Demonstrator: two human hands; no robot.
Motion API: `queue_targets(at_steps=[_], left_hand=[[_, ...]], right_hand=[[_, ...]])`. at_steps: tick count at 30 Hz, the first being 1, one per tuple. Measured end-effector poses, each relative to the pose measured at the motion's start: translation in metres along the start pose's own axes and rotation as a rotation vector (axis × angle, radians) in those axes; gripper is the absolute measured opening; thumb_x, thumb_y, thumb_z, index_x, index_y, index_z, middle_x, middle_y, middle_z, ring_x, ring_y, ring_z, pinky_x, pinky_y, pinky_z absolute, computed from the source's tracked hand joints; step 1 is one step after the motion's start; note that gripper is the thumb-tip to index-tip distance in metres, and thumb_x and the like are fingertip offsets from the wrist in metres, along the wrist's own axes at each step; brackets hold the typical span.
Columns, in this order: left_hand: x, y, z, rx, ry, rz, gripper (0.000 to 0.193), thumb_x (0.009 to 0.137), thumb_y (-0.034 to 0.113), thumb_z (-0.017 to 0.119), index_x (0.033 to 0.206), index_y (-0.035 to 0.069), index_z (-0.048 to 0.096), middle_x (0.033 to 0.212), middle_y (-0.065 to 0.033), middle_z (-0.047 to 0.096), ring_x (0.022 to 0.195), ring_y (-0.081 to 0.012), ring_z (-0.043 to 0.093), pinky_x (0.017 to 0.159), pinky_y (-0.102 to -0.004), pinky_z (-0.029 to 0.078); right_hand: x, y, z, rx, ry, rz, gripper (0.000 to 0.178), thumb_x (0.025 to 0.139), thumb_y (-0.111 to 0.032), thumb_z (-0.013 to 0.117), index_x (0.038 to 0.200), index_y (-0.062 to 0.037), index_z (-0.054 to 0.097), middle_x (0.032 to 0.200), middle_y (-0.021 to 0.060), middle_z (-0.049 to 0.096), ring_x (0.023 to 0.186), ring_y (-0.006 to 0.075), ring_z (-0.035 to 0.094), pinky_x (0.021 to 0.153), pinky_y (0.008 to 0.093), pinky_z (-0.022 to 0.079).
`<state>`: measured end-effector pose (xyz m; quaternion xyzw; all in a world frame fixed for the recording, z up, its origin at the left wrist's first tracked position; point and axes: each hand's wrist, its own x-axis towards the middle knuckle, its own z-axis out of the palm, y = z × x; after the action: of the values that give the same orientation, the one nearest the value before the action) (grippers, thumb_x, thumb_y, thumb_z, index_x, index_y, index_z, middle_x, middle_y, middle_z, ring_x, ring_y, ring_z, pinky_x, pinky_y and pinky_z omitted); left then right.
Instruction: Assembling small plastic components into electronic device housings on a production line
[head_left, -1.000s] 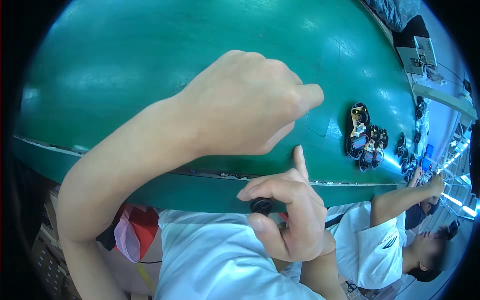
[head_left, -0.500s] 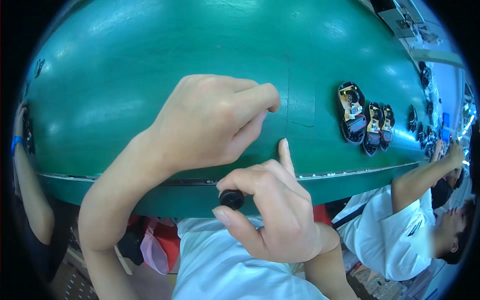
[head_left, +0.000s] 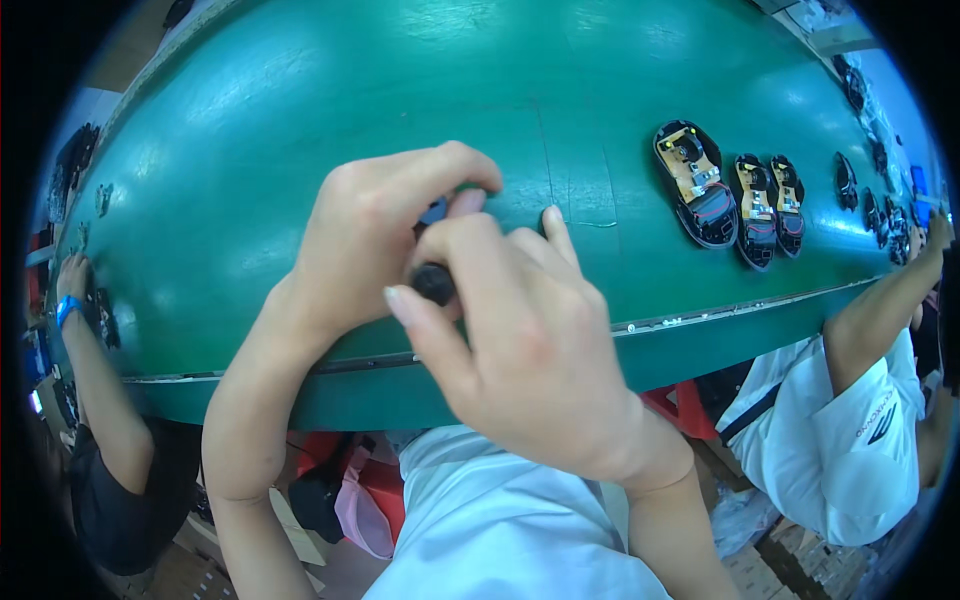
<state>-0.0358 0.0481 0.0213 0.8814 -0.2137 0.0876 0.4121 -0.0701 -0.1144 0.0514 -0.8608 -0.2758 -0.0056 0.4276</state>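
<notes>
My left hand (head_left: 365, 225) is closed, its fingers curled in over the green bench. A small dark bluish piece (head_left: 433, 213) shows between its fingers, too hidden to name. Against it, my right hand (head_left: 530, 335) pinches a round black knob-like piece (head_left: 433, 284) between thumb and index finger, with one finger stretched out. How far the black piece reaches behind the fingers cannot be seen. To the right on the bench lie an opened computer mouse (head_left: 697, 185) and two more beside it, tan circuit boards and red wires exposed.
The green bench (head_left: 330, 90) has a pale front edge with small white bits on it. Further black parts (head_left: 846, 182) lie at the far right. A co-worker in white (head_left: 810, 430) sits right; another person's arm (head_left: 105, 385) with a blue wristband reaches in at left.
My right hand has moved up and left with the black piece, meeting my left hand. My left hand has shifted slightly left. The view has shifted a little too.
</notes>
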Motion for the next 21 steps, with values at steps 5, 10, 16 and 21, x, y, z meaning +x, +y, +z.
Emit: queue_targets(at_steps=[5, 10, 16, 21], left_hand=[[0.006, 0.002, -0.010, -0.025, 0.096, -0.175, 0.009, 0.088, 0.006, 0.067, 0.096, 0.004, 0.071, 0.068, -0.0067, 0.060, 0.056, -0.0148, 0.055, 0.053, -0.0288, 0.044], [0.004, -0.002, -0.014, -0.153, 0.058, -0.198, 0.017, 0.093, 0.010, 0.065, 0.105, 0.002, 0.074, 0.073, 0.0016, 0.058, 0.065, -0.0065, 0.048, 0.060, -0.0224, 0.037], [0.003, 0.001, -0.026, -0.868, -0.260, -0.472, 0.033, 0.101, 0.025, 0.059, 0.106, -0.004, 0.074, 0.065, 0.0014, 0.054, 0.056, -0.0030, 0.041, 0.049, -0.0209, 0.028], [-0.005, -0.001, -0.033, -1.260, -0.377, -0.460, 0.035, 0.099, 0.020, 0.057, 0.107, -0.010, 0.073, 0.064, -0.0017, 0.055, 0.053, -0.0039, 0.040, 0.045, -0.0209, 0.027]], right_hand=[[-0.001, -0.009, 0.022, 0.001, 0.162, -0.121, 0.028, 0.085, -0.024, 0.075, 0.094, -0.0063, 0.056, 0.077, 0.0079, 0.055, 0.078, 0.0260, 0.058, 0.104, 0.0701, 0.039], [-0.012, -0.018, 0.033, 0.046, 0.090, -0.220, 0.025, 0.080, -0.025, 0.076, 0.087, -0.0066, 0.060, 0.074, 0.0045, 0.051, 0.075, 0.0217, 0.056, 0.114, 0.0691, 0.031], [-0.017, 0.005, 0.017, -0.324, -0.083, -0.459, 0.012, 0.080, -0.017, 0.066, 0.078, -0.0065, 0.061, 0.069, 0.0047, 0.050, 0.070, 0.0192, 0.057, 0.120, 0.0568, 0.031], [-0.004, 0.004, 0.004, -0.542, -0.219, -0.662, 0.010, 0.079, -0.014, 0.061, 0.076, -0.0057, 0.063, 0.074, 0.0058, 0.057, 0.077, 0.0185, 0.062, 0.122, 0.0473, 0.033]])
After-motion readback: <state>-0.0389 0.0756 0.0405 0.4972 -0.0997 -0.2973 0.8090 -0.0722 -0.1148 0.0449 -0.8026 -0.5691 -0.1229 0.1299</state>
